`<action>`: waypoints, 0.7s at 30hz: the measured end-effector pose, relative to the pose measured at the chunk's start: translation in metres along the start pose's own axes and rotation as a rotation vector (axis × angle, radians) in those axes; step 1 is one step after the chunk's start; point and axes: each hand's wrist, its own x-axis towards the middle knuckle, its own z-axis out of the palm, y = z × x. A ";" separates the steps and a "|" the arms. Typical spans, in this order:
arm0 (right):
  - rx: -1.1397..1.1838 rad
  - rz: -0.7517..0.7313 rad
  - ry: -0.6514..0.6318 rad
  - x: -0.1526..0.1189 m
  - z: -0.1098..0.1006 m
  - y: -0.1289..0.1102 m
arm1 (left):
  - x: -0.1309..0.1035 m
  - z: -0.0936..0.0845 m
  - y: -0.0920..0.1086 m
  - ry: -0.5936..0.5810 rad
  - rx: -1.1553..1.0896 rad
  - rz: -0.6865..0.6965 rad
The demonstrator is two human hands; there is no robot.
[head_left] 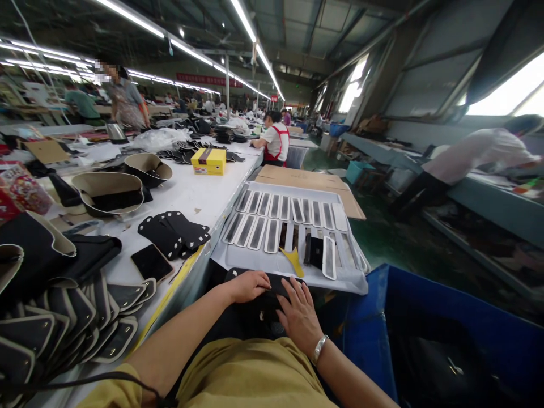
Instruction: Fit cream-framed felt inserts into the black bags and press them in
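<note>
A black leather-like piece [266, 304] lies across my lap, in front of my yellow shirt. My left hand [250, 285] is closed, its fingertips pinched at the piece's upper edge. Flat on the piece's right part rests my right hand [301, 317], fingers stretched out and slightly apart, with a silver bangle at the wrist. Just beyond my hands, a pale tray [238, 262] carries rows of dark strips with white borders [272, 235]. A yellow forked piece [293, 262] and a small black piece [315, 250] lie near its front edge.
To the left, a white worktable [187, 195] holds stacked black flaps [114, 340], black cut pieces [173, 232], a phone [152, 263] and a yellow box [208, 161]. A blue bin [365, 340] stands at my right. Several people work farther off.
</note>
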 end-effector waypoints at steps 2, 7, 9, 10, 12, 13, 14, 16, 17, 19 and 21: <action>-0.010 0.015 -0.007 0.000 0.002 -0.002 | -0.002 -0.002 0.000 -0.002 -0.007 0.010; 0.009 0.022 -0.027 0.000 0.009 -0.007 | -0.006 -0.003 0.001 -0.009 -0.029 0.031; 0.022 0.020 -0.011 -0.002 0.009 -0.005 | -0.009 -0.002 0.002 -0.008 -0.037 0.040; 0.030 0.022 0.002 -0.005 0.008 -0.003 | -0.010 0.000 0.003 -0.005 -0.031 0.041; 0.051 0.031 0.037 -0.012 0.003 0.003 | -0.013 0.004 0.005 0.014 0.020 0.033; 0.061 0.037 0.059 -0.016 0.000 0.007 | -0.014 0.006 0.006 0.027 0.061 0.025; 0.067 0.040 0.083 -0.020 -0.004 0.010 | -0.015 0.009 0.008 0.041 0.108 0.018; 0.067 0.036 0.134 -0.025 -0.010 0.015 | -0.017 0.014 0.010 0.061 0.202 0.014; 0.054 0.022 0.153 -0.025 -0.011 0.017 | -0.019 0.016 0.011 0.067 0.248 0.014; 0.001 -0.022 0.172 -0.023 -0.010 0.016 | -0.022 0.021 0.014 0.074 0.341 0.013; -0.069 -0.077 0.179 -0.019 -0.003 0.013 | -0.028 0.026 0.018 0.082 0.425 0.009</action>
